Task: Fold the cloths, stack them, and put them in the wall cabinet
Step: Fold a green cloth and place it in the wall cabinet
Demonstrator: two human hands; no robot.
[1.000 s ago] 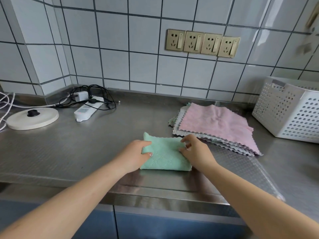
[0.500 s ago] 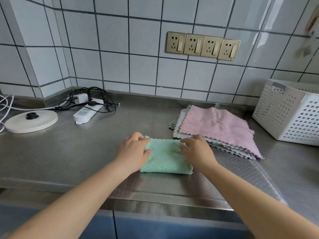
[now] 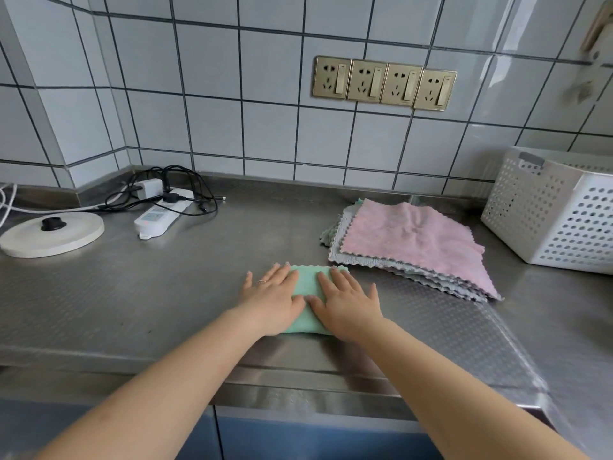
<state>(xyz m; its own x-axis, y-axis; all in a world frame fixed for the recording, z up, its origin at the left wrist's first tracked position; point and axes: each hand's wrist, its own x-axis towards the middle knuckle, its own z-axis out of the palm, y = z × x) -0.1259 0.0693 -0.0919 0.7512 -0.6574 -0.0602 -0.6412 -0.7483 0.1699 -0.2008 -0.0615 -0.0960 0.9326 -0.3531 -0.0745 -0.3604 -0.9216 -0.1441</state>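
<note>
A folded green cloth [image 3: 308,283] lies on the steel counter [image 3: 166,293] near its front edge. My left hand [image 3: 272,300] lies flat on the cloth's left half, fingers spread. My right hand [image 3: 348,300] lies flat on its right half, also spread. Only a strip of green shows between and beyond the fingers. To the right, a pile of unfolded cloths [image 3: 411,247] rests on the counter, a pink one on top, grey and green ones under it. No wall cabinet is in view.
A white perforated basket [image 3: 557,210] stands at the right against the tiled wall. At the back left lie a white power strip with black cables [image 3: 162,210] and a round white kettle base [image 3: 53,232]. Four wall sockets [image 3: 384,83] sit above the counter.
Both hands went from pinching the green cloth's edges to lying flat on top of it, and moved closer together. The cloth now looks narrower. The view tilted up a little.
</note>
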